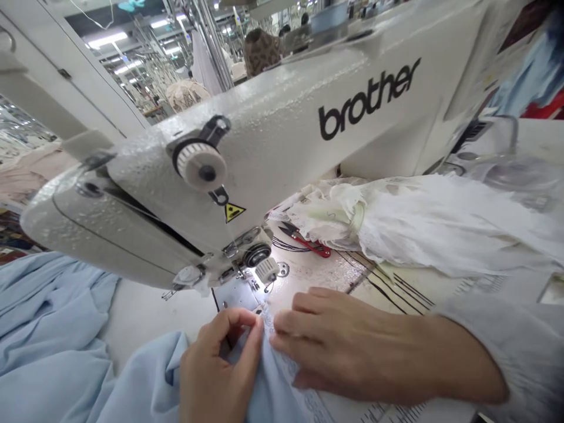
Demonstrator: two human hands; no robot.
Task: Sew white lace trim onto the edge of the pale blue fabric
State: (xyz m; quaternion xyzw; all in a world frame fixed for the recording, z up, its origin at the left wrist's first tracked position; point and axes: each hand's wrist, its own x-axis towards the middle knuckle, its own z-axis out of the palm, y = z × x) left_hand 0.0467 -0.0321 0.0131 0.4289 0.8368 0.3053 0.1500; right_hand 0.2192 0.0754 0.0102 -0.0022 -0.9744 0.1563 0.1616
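My left hand [220, 364] pinches a fold of light blue fabric [53, 311] between thumb and fingers, just in front of the needle plate [235, 295]. Beside it, my right hand [339, 346] lies on the same fold, fingers pressed against a lace-edged strip, thumb hidden. Both hands are close to the presser foot [259, 276] of a white Brother sewing machine [282, 135], whose lamp lights the plate. The needle is hidden behind the machine's head.
Red-handled thread snips [306, 242] lie behind the plate, next to a bunched white lace garment [418, 223]. More blue fabric spreads over the white table [141, 314] on the left. A grey sleeve [515, 346] covers my right forearm. Factory racks and hanging garments fill the background.
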